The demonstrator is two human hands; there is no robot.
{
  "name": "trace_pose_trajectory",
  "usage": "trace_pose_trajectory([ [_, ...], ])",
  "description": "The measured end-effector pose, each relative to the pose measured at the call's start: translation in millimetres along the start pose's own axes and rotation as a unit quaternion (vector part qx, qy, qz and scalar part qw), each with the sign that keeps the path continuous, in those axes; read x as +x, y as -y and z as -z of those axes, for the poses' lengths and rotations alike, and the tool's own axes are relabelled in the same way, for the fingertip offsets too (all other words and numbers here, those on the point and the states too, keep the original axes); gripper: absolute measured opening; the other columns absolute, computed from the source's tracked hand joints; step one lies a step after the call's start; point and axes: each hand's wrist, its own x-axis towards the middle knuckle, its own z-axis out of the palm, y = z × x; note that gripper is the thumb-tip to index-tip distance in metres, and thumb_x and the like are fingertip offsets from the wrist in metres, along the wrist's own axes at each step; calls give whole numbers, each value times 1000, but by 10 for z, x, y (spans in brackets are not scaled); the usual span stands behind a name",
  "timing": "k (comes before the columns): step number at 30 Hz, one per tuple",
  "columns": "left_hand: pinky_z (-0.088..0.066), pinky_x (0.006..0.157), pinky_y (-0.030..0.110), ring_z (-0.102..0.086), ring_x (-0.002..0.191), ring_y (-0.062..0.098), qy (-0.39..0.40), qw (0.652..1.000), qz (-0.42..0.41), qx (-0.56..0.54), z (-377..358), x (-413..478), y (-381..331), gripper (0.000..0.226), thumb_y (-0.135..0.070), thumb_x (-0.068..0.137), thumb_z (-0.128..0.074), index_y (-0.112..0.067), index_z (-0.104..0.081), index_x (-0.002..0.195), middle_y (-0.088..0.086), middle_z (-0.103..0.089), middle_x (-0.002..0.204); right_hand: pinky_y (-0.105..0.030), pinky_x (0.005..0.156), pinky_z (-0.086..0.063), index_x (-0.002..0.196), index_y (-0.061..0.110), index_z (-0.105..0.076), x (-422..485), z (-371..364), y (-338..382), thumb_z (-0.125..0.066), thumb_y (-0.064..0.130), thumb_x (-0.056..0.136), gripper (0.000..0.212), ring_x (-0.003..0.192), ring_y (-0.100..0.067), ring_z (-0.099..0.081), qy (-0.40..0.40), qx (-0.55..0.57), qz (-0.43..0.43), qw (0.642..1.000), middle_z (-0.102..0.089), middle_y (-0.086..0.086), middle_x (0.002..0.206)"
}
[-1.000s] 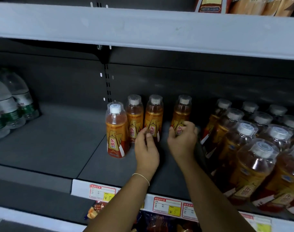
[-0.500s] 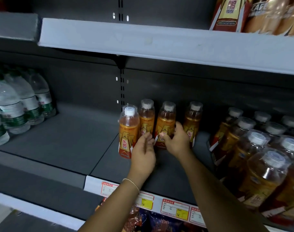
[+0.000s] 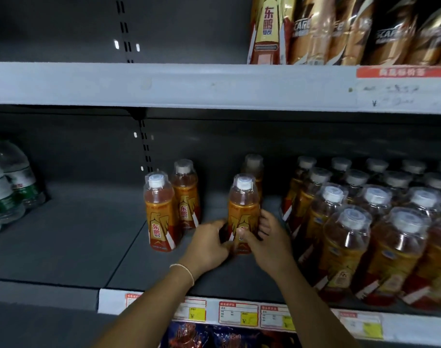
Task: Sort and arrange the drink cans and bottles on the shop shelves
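On the grey shelf, left hand and right hand both grip one orange bottle, back from the front edge; a gap lies to its left, packed bottles apparently just beside its right.

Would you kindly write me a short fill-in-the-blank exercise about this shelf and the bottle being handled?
1. The left hand and right hand grip one orange bottle whose cap is ____.
2. Left of it stand ____ more orange bottles, apart from it.
3. The thin bracelet circles the ____ wrist.
4. The water bottles stand at the far ____ end of the shelf.
Missing words: white; two; left; left.
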Motion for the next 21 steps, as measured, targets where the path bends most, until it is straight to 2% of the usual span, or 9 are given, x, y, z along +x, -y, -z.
trace_pose_trajectory([
  [2, -47, 90, 19, -62, 104, 13, 2, 1000, -17, -8, -48, 51, -57, 36, -17, 83, -74, -14, -67, 118, 0, -70, 114, -1, 70, -43, 120, 34, -55, -23, 28, -35, -81, 27, 82, 47, 102, 10, -56, -35, 13, -16, 999, -60, 24, 106],
  [5, -47, 95, 29, -61, 107, 16, 11, 999, -30, -15, -131, 140, -97, 39, -18, 83, -74, -14, -65, 121, 2, -69, 116, -15, 78, -41, 124, 32, -56, -11, 67, -46, -77, 37, 84, 46, 103, 1, -56, -63, -9, -27, 998, -59, 18, 110],
  [9, -39, 98, 23, -53, 113, 16, -3, 1000, -10, -14, -284, 210, -44, 48, -22, 85, -72, -21, -57, 131, 1, -63, 121, -12, 71, -38, 119, 32, -58, 66, 90, -42, -76, 34, 85, 38, 93, 11, -51, -74, -12, -16, 997, -56, 24, 100],
  [13, -41, 100, 31, -48, 112, 18, -18, 1000, 19, 1, -400, 262, 51, 52, -27, 87, -68, -24, -51, 136, 3, -59, 116, -13, 74, -41, 122, 29, -59, 120, 64, -49, -74, 33, 87, 38, 98, 1, -57, -72, -16, -13, 997, -60, 18, 103],
  [16, -42, 98, 33, -48, 108, 18, -28, 999, 7, 13, -434, 287, 101, 49, -26, 87, -65, -23, -51, 135, 2, -58, 107, -20, 85, -45, 129, 26, -57, 160, 45, -50, -73, 29, 89, 43, 106, -7, -58, -62, -18, -13, 998, -61, 11, 110],
  [18, -41, 97, 33, -46, 106, 18, -34, 999, 4, 20, -442, 297, 133, 49, -26, 88, -65, -23, -51, 136, -1, -55, 103, -22, 88, -47, 128, 27, -57, 181, 34, -65, -72, 24, 89, 42, 107, -7, -60, -55, -18, -10, 998, -62, 11, 111],
  [21, -41, 95, 34, -45, 102, 17, -38, 999, -2, 23, -440, 310, 152, 50, -26, 89, -65, -21, -50, 136, -11, -44, 93, -18, 84, -46, 124, 28, -57, 215, 17, -92, -71, 21, 91, 37, 104, -4, -61, -54, -21, -5, 998, -65, 12, 112],
])
